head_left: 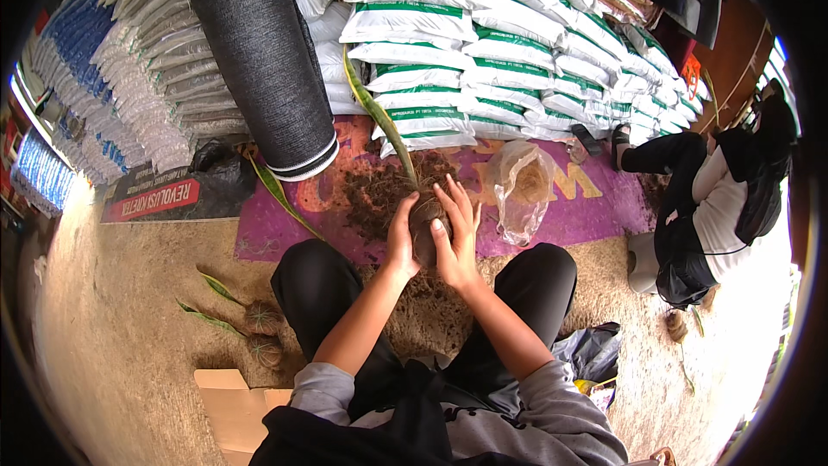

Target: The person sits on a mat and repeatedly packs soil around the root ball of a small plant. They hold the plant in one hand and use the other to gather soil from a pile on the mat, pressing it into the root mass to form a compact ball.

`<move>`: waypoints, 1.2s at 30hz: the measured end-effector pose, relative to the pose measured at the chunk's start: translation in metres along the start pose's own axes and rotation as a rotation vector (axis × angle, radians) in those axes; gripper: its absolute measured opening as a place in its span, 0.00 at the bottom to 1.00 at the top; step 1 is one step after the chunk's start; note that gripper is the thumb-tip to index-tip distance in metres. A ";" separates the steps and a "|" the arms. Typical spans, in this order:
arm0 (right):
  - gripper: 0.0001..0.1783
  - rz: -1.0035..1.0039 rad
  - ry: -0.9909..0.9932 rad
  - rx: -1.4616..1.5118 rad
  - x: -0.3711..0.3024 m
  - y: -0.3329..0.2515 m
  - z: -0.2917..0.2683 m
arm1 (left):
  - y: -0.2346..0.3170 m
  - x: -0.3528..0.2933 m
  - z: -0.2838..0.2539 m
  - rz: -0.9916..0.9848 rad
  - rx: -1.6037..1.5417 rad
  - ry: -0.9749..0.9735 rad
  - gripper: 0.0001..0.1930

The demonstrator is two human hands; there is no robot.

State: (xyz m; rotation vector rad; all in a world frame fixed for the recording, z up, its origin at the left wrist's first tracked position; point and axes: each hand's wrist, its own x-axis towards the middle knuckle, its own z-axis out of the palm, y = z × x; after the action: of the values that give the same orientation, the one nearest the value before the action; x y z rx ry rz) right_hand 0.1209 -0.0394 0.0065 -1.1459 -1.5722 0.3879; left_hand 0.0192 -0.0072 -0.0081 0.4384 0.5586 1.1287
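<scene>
Between my knees, my left hand [402, 236] and my right hand [458, 237] cup a dark, rounded root ball [424, 240] from both sides. From its top rises one long snake plant leaf [382, 114], green with yellow edges, leaning away to the left. Both palms press on the ball, and the right thumb lies across its upper face. Just beyond the hands, loose brown soil [366, 198] is spread on a purple banner [604, 198]. To the right of my right hand stands a clear plastic bag [521, 194] with brown fibre inside.
Another snake plant leaf [280, 198] lies left of the soil. Two wrapped root balls [262, 319] with leaves rest near cardboard [228, 406]. A black mesh roll [259, 60] and stacked white sacks [423, 60] stand ahead. Another person [716, 181] sits at right.
</scene>
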 end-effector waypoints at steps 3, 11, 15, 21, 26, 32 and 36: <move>0.28 -0.091 -0.037 -0.092 0.005 -0.012 -0.006 | -0.002 0.004 -0.004 0.015 -0.009 -0.077 0.21; 0.21 -0.265 0.044 -0.013 0.001 0.004 0.006 | -0.018 0.010 -0.017 0.023 0.017 -0.047 0.19; 0.25 -0.126 -0.015 0.036 0.007 0.004 0.001 | 0.000 -0.001 0.000 0.016 0.061 0.081 0.22; 0.35 0.189 0.066 0.321 0.010 0.014 0.002 | 0.004 0.001 0.000 0.196 0.262 0.099 0.27; 0.34 0.007 0.091 0.306 0.001 -0.002 0.008 | 0.000 -0.004 0.013 0.110 0.094 0.152 0.27; 0.26 -0.230 0.073 -0.060 0.000 -0.001 0.001 | -0.003 -0.006 0.011 0.010 -0.149 -0.023 0.23; 0.23 -0.254 0.115 -0.003 -0.005 0.006 0.005 | -0.007 -0.007 0.009 0.004 -0.101 -0.009 0.20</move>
State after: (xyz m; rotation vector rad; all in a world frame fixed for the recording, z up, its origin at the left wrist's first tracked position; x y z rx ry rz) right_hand 0.1190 -0.0397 -0.0024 -0.9393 -1.5930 0.1485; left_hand 0.0272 -0.0169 -0.0041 0.3571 0.4906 1.1529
